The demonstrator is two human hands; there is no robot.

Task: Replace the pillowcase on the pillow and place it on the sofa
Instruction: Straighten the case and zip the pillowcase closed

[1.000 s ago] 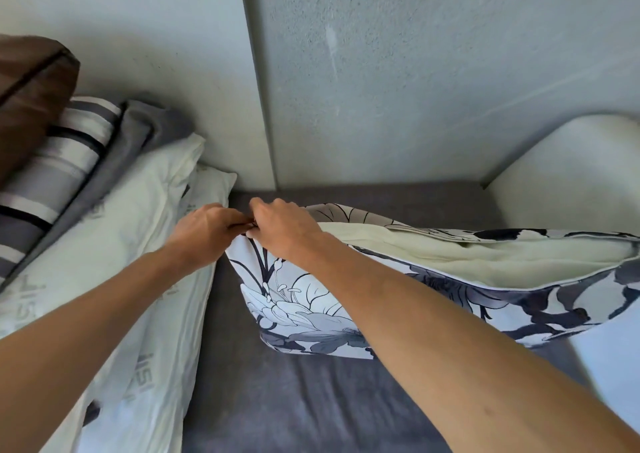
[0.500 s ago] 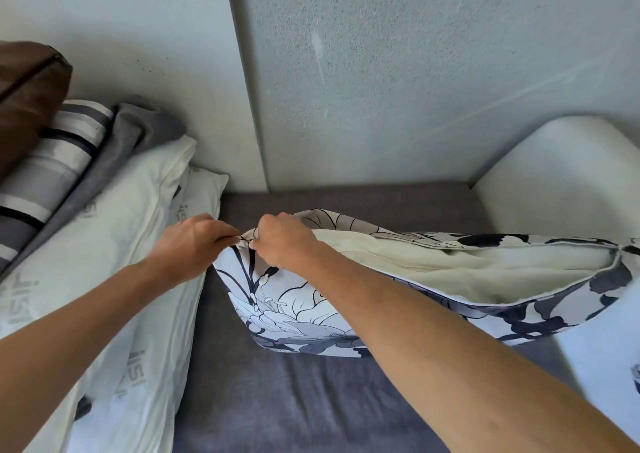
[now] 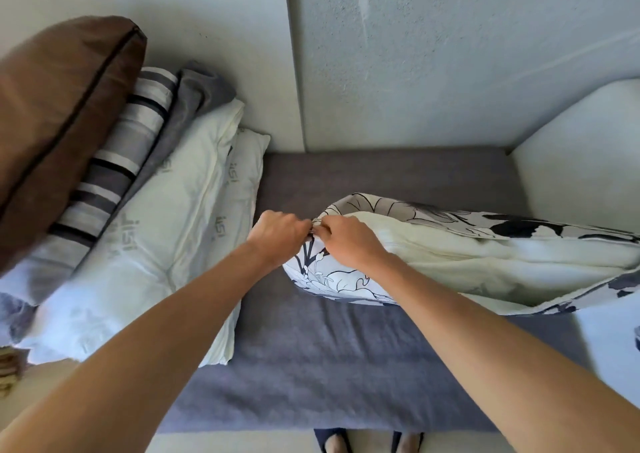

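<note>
A cream pillow (image 3: 491,255) lies on the grey sofa seat (image 3: 346,366), inside a white pillowcase (image 3: 346,283) with a dark floral print. The case's long edge gapes open, showing the cream pillow. My left hand (image 3: 278,236) and my right hand (image 3: 348,241) meet at the case's left corner. Both pinch the fabric there, fingers curled, knuckles almost touching. What sits between the fingertips is too small to make out.
Bare white pillows (image 3: 166,231) are stacked at the left, with a striped cushion (image 3: 114,175), grey cloth and a brown cushion (image 3: 59,116) above them. A white armrest (image 3: 581,147) stands at the right. The wall rises behind. My feet show at the bottom edge.
The view has tilted down and pulled back, showing more of the seat and the left stack. Both hands stay pinched at the same corner of the pillowcase.
</note>
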